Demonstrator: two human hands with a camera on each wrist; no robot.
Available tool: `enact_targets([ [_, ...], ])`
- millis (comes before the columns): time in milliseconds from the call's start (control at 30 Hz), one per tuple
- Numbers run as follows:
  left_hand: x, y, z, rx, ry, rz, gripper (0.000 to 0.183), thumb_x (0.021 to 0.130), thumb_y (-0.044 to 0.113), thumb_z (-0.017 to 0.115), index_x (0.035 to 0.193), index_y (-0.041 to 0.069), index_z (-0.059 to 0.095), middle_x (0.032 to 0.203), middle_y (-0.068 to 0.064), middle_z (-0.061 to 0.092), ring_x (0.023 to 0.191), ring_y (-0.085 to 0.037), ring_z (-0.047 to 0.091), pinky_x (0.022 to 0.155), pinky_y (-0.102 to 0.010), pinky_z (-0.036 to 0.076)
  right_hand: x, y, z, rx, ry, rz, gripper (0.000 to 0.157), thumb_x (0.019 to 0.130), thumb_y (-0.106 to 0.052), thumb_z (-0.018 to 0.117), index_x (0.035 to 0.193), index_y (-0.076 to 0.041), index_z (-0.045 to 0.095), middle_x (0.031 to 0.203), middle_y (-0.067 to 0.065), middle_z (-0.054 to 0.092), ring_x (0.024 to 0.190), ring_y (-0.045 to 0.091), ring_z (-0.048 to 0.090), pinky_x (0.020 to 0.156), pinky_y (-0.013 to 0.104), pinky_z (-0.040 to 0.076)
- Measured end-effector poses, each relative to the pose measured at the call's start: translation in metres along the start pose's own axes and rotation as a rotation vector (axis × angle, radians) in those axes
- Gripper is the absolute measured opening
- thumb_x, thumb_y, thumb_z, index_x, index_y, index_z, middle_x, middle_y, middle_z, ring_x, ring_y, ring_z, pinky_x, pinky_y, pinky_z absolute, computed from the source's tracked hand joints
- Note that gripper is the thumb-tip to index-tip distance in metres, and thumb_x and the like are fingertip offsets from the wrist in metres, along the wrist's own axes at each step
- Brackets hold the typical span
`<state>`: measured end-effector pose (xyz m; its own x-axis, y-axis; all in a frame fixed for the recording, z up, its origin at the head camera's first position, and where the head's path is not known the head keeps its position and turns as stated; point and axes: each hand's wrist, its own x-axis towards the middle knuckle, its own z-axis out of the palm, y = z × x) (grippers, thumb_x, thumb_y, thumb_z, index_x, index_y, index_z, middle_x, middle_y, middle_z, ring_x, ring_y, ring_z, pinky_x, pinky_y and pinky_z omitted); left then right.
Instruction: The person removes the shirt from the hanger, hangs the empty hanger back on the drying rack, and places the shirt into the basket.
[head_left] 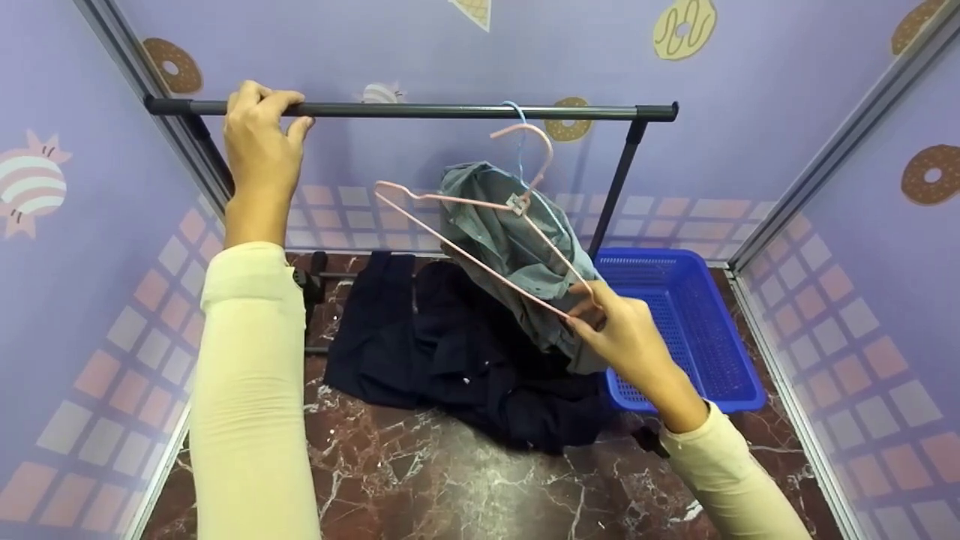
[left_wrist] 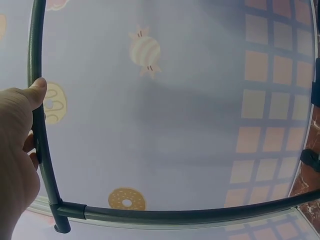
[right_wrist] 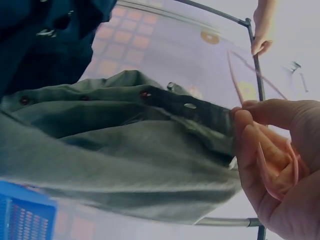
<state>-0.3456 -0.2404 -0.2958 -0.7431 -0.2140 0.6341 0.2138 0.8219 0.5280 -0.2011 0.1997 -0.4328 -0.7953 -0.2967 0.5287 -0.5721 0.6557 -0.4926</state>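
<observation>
My left hand (head_left: 260,142) grips the black rail (head_left: 420,111) of a clothes rack near its left end, thumb on one side and fingers over the other. A pink hanger (head_left: 469,201) is held by its right corner in my right hand (head_left: 630,330), tilted, with its hook up near the rail. Behind it a grey-green garment (head_left: 517,247) hangs from a blue hanger (head_left: 516,112) hooked over the rail. In the right wrist view, fingertips overlap the garment's buttoned edge (right_wrist: 195,106), and the pink hanger (right_wrist: 270,185) crosses the palm.
Dark navy clothing (head_left: 450,352) lies heaped on the marbled floor (head_left: 465,487) below the rack. A blue plastic basket (head_left: 739,360) stands at the right. Patterned lilac walls (head_left: 885,247) close in the sides and back.
</observation>
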Motion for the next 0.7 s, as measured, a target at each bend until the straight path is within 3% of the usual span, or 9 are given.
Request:
enact_targets([
  [367, -0.001, 0.000, -0.002, -0.004, -0.037, -0.011, 0.029, 0.096, 0.017, 0.074, 0.123, 0.008, 0.076, 0.122, -0.016, 0.063, 0.117, -0.031, 0.053, 0.106, -0.038, 0.046, 0.028, -0.032, 0.002, -0.066, -0.029, 0.031, 0.022, 0.085, -0.005, 0.082, 0.098, -0.008, 0.065, 0.085, 0.006, 0.078, 0.069, 0.016, 0.075, 0.061, 0.032, 0.061],
  [700, -0.001, 0.002, -0.003, -0.005, -0.045, -0.021, 0.029, 0.096, 0.017, 0.074, 0.124, 0.009, 0.076, 0.122, -0.015, 0.063, 0.117, -0.030, 0.052, 0.106, -0.037, 0.045, 0.060, -0.053, 0.018, -0.136, -0.029, -0.046, 0.023, 0.084, -0.007, 0.081, 0.097, -0.008, 0.063, 0.085, 0.002, 0.080, 0.075, 0.020, 0.077, 0.066, 0.039, 0.061],
])
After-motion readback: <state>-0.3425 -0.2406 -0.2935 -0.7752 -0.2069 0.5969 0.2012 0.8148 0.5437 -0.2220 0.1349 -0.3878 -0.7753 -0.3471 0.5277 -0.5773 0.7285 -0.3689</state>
